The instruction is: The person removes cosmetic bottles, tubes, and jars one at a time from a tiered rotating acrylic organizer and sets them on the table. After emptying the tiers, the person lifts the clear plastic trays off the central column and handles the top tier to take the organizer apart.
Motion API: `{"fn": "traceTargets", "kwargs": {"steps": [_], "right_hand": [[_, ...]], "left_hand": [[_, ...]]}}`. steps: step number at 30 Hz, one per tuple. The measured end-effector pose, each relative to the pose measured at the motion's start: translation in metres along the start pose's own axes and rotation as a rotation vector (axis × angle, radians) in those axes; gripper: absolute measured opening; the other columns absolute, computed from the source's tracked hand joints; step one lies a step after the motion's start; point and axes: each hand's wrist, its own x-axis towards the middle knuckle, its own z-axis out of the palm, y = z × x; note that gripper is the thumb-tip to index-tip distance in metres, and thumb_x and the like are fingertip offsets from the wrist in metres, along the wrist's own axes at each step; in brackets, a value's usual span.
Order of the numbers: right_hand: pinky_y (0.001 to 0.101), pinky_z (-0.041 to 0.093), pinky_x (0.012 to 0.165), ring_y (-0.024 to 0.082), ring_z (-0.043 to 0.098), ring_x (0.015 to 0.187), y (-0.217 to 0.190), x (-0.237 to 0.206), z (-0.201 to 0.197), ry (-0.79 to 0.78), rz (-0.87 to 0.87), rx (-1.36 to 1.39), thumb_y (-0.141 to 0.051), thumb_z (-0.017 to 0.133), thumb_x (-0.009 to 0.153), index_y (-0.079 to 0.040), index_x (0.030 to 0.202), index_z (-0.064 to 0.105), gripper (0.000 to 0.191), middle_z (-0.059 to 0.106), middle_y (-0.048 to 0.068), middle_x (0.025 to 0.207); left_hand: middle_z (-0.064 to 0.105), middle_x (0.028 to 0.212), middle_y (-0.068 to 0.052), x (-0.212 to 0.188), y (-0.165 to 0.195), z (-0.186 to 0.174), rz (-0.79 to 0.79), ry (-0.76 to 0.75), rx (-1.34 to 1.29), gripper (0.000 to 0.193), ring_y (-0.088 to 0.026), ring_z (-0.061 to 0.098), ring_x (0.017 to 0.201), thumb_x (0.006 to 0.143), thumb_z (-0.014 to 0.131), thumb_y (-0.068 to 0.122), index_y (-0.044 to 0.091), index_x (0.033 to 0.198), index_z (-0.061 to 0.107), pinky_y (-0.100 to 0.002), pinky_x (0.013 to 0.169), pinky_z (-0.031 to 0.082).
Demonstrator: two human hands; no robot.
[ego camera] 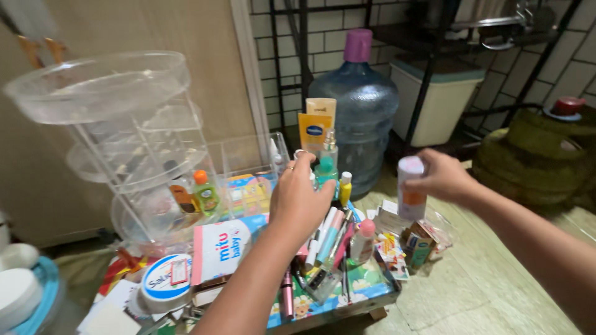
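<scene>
Your L hand (300, 201) over low table (372, 296), fingers curled round teal spray bottle (327, 162), upright, long axis vertical, directly fwd of palm; grip looks closed on lower body, partly hidden. Your R hand (442, 177) well right, off table edge, wrapped shut round white-orange cylindrical bottle (410, 189), upright. L nearer to clear tiered organizer (121, 142), which stands left of it. Blue water jug (362, 102) behind.

the left hand (299, 201) covers the lower part of a teal spray bottle (327, 162). fingers of the right hand (442, 177) hide part of a blurred white and orange bottle (411, 188). the tiered clear organizer (124, 136) smears with blur.
</scene>
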Motion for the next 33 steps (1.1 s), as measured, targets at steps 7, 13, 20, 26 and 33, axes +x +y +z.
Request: {"fn": "traceTargets", "kwargs": {"steps": [7,13,20,26,33], "right_hand": [[0.0349,0.062,0.055,0.025,0.078,0.079,0.068,-0.039,0.04,-0.441,0.279,-0.245,-0.014,0.086,0.072,-0.008,0.122,0.066,0.055,0.073,0.012,0.11],[0.0357,0.064,0.057,0.026,0.079,0.082,0.088,-0.063,0.068,-0.582,0.282,-0.324,-0.011,0.086,0.069,-0.013,0.125,0.065,0.059,0.075,0.011,0.11],[0.0402,0.058,0.094,0.032,0.069,0.108,0.111,-0.071,0.102,-0.399,0.025,-0.453,-0.02,0.09,0.066,-0.013,0.115,0.069,0.053,0.068,0.014,0.116],[0.0409,0.057,0.096,0.031,0.069,0.109,0.123,-0.06,0.1,-0.423,0.064,-0.516,-0.023,0.078,0.082,-0.016,0.117,0.071,0.037,0.068,0.013,0.117],[0.0333,0.062,0.09,0.023,0.071,0.102,0.139,-0.069,0.102,-0.557,0.152,-0.521,-0.026,0.087,0.079,-0.013,0.117,0.071,0.044,0.07,0.009,0.116]], "left_hand": [[0.067,0.12,-0.018,0.0,-0.009,0.014,-0.055,-0.033,0.043,0.046,-0.039,0.063,0.111,0.079,0.075,0.024,0.007,0.12,0.064,-0.048,0.092,0.051],[0.069,0.119,-0.016,-0.002,-0.019,0.018,-0.116,-0.119,0.135,0.045,-0.037,0.065,0.112,0.082,0.072,0.024,0.009,0.123,0.065,-0.048,0.094,0.051],[0.061,0.131,-0.015,-0.013,-0.041,0.02,0.083,-0.13,0.306,0.068,-0.034,0.051,0.128,0.079,0.074,0.023,0.004,0.141,0.052,-0.05,0.106,0.036],[0.057,0.136,-0.015,-0.016,-0.047,0.019,0.065,-0.181,0.383,0.07,-0.033,0.047,0.132,0.081,0.073,0.026,0.007,0.144,0.05,-0.052,0.11,0.031],[0.055,0.14,-0.015,-0.015,-0.045,0.02,0.062,-0.207,0.397,0.07,-0.035,0.044,0.135,0.082,0.074,0.032,0.009,0.143,0.05,-0.053,0.112,0.028]]}}
